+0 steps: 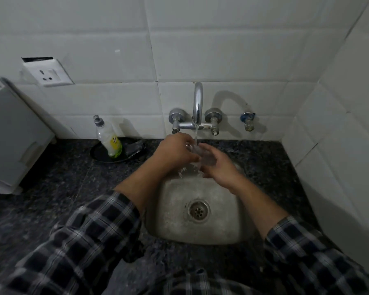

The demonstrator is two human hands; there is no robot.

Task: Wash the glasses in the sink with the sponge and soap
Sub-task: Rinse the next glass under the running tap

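Item: clear glass tumbler, small and see-through, blurred by running water; its tilt cannot be told. It sits above the far rim of the sink, directly under the spout, clasped between both hands.

Grip: left hand has its fingers curled over the tumbler's left side. Right hand wraps it from the right. Both grasp it.

Water: thin stream falls from the curved chrome wall tap onto the tumbler and splashes below.

Containers:
- Square stainless steel sink, stained, with a round perforated drain; wet, nothing else seen in it.
- Round black dish, far left on the counter, holding a clear soap bottle with yellow-green label and, just beside it, a dark grey sponge.

Surroundings: dark speckled stone counter spreads wide to the left, up to a white box-shaped unit. The white tiled side wall stands near the sink's right rim. Checked sleeves cover the near edge.
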